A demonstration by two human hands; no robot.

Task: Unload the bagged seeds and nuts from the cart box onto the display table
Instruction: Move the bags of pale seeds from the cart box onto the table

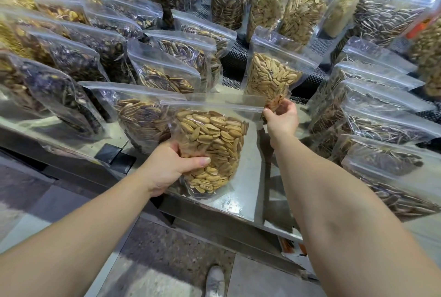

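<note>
My left hand (168,167) grips a clear zip bag of pale tan seeds (214,144) by its lower left side, holding it over the front edge of the steel display table (245,191). My right hand (281,117) pinches the bottom corner of a second bag of pale seeds (269,74), which stands upright further back on the table. The two bags almost touch at the near bag's top right corner. The cart box is not in view.
Rows of upright seed and nut bags fill the table: dark and striped ones to the left (71,77), striped ones to the right (381,115), pale ones behind (300,10). A black mesh mat (236,58) covers the back. My shoe (214,281) stands on the tiled floor.
</note>
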